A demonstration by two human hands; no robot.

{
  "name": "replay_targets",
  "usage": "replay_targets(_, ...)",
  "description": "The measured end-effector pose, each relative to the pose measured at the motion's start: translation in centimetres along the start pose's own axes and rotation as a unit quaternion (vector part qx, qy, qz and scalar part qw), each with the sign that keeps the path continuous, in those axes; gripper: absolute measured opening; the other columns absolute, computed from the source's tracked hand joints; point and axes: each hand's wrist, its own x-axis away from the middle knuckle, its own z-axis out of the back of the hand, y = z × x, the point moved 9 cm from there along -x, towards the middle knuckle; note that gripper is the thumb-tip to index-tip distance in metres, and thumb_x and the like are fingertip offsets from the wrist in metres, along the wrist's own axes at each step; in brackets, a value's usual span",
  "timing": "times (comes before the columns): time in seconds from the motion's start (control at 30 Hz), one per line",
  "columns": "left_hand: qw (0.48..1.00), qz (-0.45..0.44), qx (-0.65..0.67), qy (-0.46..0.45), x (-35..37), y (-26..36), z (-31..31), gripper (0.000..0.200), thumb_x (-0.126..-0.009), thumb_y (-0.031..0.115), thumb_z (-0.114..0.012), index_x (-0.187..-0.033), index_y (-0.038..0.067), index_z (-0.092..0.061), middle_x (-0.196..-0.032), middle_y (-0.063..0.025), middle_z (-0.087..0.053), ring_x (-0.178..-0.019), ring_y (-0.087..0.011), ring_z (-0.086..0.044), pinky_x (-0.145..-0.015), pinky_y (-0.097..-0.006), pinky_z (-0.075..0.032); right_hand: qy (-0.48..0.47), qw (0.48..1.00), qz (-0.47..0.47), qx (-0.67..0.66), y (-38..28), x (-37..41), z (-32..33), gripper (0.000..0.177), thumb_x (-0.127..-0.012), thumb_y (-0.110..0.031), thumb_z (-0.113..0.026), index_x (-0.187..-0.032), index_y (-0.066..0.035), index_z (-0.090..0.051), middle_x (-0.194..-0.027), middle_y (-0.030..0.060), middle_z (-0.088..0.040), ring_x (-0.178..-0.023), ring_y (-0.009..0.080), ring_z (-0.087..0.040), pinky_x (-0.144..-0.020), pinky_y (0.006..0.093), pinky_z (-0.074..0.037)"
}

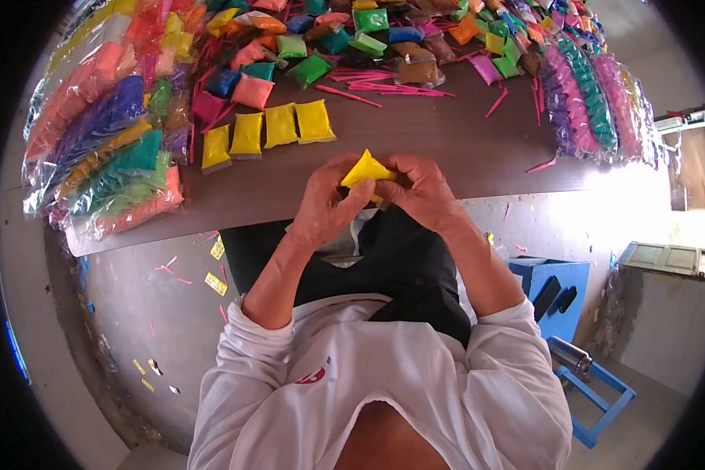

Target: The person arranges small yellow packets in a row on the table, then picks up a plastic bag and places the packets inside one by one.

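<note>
Both hands meet at the table's near edge around one yellow packet [368, 169]. My left hand [330, 197] pinches its left side, with the thumb across the front. On the other side, my right hand [421, 188] has its fingers closed on the packet's right edge. A pointed corner of the packet sticks up between the hands; its lower part is mostly covered by fingers. Just beyond my left hand, several similar yellow packets [280, 127] lie in a row on the brown table [462, 149].
Heaped coloured packets [368, 39] and pink plastic sticks [384, 81] cover the table's far side. Clear-wrapped strips of packets stack at the left [117, 157] and right [587, 102]. A blue stool [595, 399] with a metal flask [569, 355] stands at lower right. Scraps litter the floor.
</note>
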Motion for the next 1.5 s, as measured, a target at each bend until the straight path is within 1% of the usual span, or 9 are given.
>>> replay_targets(0.17, 0.998, 0.017, 0.037, 0.040, -0.2, -1.5, -0.1, 0.044, -0.097, 0.037, -0.058, -0.103, -0.007, -0.061, -0.103, -0.0156, -0.061, -0.088, -0.0189, -0.061, -0.075, -0.0290, -0.050, -0.042, 0.998, -0.003, 0.054, 0.3, 0.1, 0.1, 0.019, -0.093, -0.018, -0.066, -0.103, -0.002, -0.063, -0.085, 0.0052, -0.065, -0.074, 0.0103, -0.055, -0.070, 0.0269, -0.050)
replay_targets(0.27, 0.999, 0.009, -0.028, 0.035, 0.0, -1.0, 0.0, 0.044, -0.099, 0.036, -0.054, -0.103, -0.007, -0.061, -0.103, -0.0159, -0.061, -0.088, -0.0188, -0.061, -0.075, -0.0280, -0.050, -0.067, 0.995, -0.042, 0.053, 1.0, 0.6, -0.2, 0.024, -0.093, -0.019, -0.065, -0.110, -0.001, -0.062, -0.092, 0.0073, -0.066, -0.082, 0.0122, -0.059, -0.074, 0.0272, -0.051)
replay_targets(0.37, 0.997, -0.043, -0.046, 0.052, -0.2, 0.3, 0.1, 0.045, -0.099, 0.038, -0.054, -0.102, -0.006, -0.061, -0.102, -0.0147, -0.060, -0.088, -0.0186, -0.061, -0.075, -0.0269, -0.050, 0.027, 0.999, 0.038, -0.027, -1.0, 0.6, 0.2, 0.031, -0.094, -0.019, -0.064, -0.118, 0.000, -0.059, -0.100, 0.0098, -0.065, -0.090, 0.0138, -0.061, -0.080, 0.0281, -0.052)
replay_targets(0.47, 0.999, 0.010, 0.022, 0.029, 0.1, -0.2, 0.0, 0.045, -0.098, 0.039, -0.054, -0.102, -0.005, -0.062, -0.100, -0.0138, -0.060, -0.089, -0.0188, -0.060, -0.076, -0.0269, -0.050, -0.005, 0.998, -0.010, -0.068, -0.8, 0.6, -0.3, 0.037, -0.094, -0.018, -0.064, -0.125, 0.001, -0.056, -0.105, 0.0117, -0.065, -0.098, 0.0153, -0.062, -0.086, 0.0294, -0.051)
replay_targets(0.67, 0.994, 0.053, 0.071, 0.065, 0.4, -0.5, 0.2, 0.044, -0.099, 0.038, -0.054, -0.103, -0.006, -0.062, -0.101, -0.0144, -0.060, -0.090, -0.0179, -0.060, -0.075, -0.0277, -0.050, -0.039, 0.998, 0.020, -0.032, -0.3, 0.4, -1.3, 0.038, -0.094, -0.020, -0.065, -0.125, 0.000, -0.056, -0.107, 0.0115, -0.065, -0.097, 0.0155, -0.062, -0.088, 0.0300, -0.051)
replay_targets(0.97, 0.995, -0.030, -0.092, 0.030, 0.0, -0.1, 0.2, 0.055, -0.098, 0.047, -0.050, -0.112, -0.006, -0.060, -0.110, -0.0144, -0.060, -0.094, -0.0174, -0.060, -0.076, -0.0253, -0.049, -0.027, 0.999, 0.017, -0.008, -0.7, 0.0, -0.9, 0.042, -0.093, -0.022, -0.066, -0.125, 0.001, -0.056, -0.107, 0.0096, -0.065, -0.095, 0.0151, -0.062, -0.087, 0.0291, -0.051)
replay_targets(1.17, 0.998, -0.012, 0.005, 0.056, 0.1, 0.4, 0.2, 0.039, -0.098, 0.034, -0.055, -0.104, -0.004, -0.064, -0.108, -0.0190, -0.061, -0.093, -0.0327, -0.062, -0.080, -0.0370, -0.050, 0.028, 0.998, 0.036, -0.033, -0.2, 0.5, -0.7, 0.035, -0.093, -0.024, -0.066, -0.117, 0.001, -0.060, -0.099, 0.0089, -0.065, -0.089, 0.0124, -0.061, -0.081, 0.0275, -0.051)
replay_targets(1.37, 0.984, -0.090, -0.144, 0.046, 0.1, 1.0, -0.1, 0.035, -0.098, 0.030, -0.055, -0.101, -0.003, -0.064, -0.102, -0.0174, -0.062, -0.091, -0.0329, -0.062, -0.079, -0.0378, -0.050, -0.026, 0.986, 0.046, 0.158, -1.4, 0.7, 0.1, 0.028, -0.092, -0.019, -0.067, -0.110, 0.002, -0.062, -0.091, 0.0063, -0.065, -0.081, 0.0098, -0.056, -0.074, 0.0266, -0.049)
replay_targets(1.5, 0.993, -0.077, -0.054, 0.071, -0.1, 0.7, 0.4, 0.033, -0.099, 0.029, -0.053, -0.095, -0.003, -0.062, -0.090, -0.0149, -0.059, -0.079, -0.0273, -0.058, -0.070, -0.0336, -0.047, 0.022, 0.998, -0.015, 0.065, -0.3, -0.5, 2.2, 0.026, -0.089, -0.014, -0.068, -0.109, 0.002, -0.063, -0.089, 0.0063, -0.066, -0.080, 0.0095, -0.058, -0.075, 0.0275, -0.049)
